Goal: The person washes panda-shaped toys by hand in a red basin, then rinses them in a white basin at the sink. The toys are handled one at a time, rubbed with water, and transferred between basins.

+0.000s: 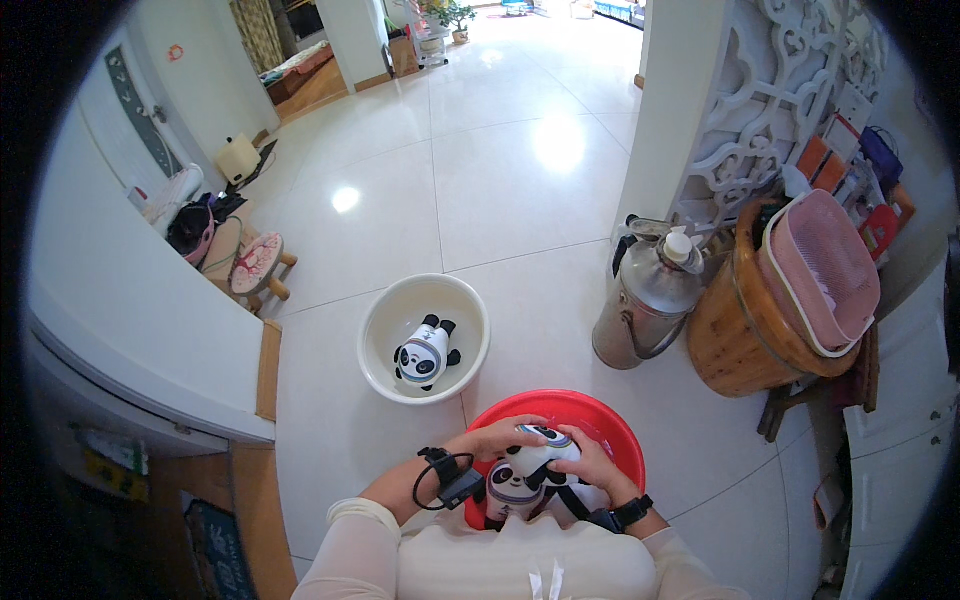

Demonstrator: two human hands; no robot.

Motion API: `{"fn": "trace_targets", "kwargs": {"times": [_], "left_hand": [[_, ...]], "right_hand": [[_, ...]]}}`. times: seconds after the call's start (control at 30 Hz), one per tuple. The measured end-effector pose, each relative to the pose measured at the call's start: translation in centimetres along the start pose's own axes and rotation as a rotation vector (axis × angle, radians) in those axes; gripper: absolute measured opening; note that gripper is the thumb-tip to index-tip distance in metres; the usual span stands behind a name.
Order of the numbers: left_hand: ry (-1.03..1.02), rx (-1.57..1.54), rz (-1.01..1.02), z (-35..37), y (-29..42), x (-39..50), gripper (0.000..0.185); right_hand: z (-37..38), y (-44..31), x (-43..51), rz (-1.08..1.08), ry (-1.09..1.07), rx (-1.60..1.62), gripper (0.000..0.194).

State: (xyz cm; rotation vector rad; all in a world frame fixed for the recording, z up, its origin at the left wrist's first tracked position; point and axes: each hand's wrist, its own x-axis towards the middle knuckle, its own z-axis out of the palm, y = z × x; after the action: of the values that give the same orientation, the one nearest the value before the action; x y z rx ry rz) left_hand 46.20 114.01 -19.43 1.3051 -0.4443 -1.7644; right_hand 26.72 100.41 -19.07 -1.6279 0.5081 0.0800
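Note:
Both my hands hold one black-and-white panda figurine (541,453) above a red plastic basin (630,442). My left hand (504,436) grips it from the left, and my right hand (592,459) grips it from the right. A second panda figurine (514,484) is in the red basin, below my left hand. Something white, partly hidden by my arm and clothing, shows beside it. Farther forward, a white plastic basin (370,367) stands on the floor with another panda figurine (422,358) lying in it, its feet pointing away from me.
A metal thermos flask (637,315) and a wooden bucket (739,337) stand to the right on the tiled floor. A pink plastic basket (825,262) rests on the bucket. To the left are a wall edge and a small wooden stool (257,264).

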Motion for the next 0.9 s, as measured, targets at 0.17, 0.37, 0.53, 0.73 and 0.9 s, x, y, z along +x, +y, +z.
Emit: {"fn": "trace_targets", "kwargs": {"times": [0.17,0.37,0.53,0.73,0.9], "left_hand": [[0.059,-0.097,0.013,0.1,-0.8,0.6,0.046],[0.251,0.008,0.104,1.1,-1.3,0.9,0.036],[0.277,-0.019,0.131,1.7,-1.3,0.8,0.031],[0.292,-0.034,0.189,2.0,-1.2,0.9,0.029],[0.324,-0.034,0.212,2.3,-1.5,1.2,0.024]], "right_hand": [[0.2,0.2,0.5,-0.083,-0.064,-0.203,0.108],[1.8,0.6,1.1,-0.04,-0.08,-0.032,0.116],[2.7,0.3,1.0,0.051,0.008,0.021,0.087],[2.8,-0.1,1.1,0.04,0.067,0.012,0.074],[2.8,0.0,1.3,0.068,0.079,0.011,0.069]]}}
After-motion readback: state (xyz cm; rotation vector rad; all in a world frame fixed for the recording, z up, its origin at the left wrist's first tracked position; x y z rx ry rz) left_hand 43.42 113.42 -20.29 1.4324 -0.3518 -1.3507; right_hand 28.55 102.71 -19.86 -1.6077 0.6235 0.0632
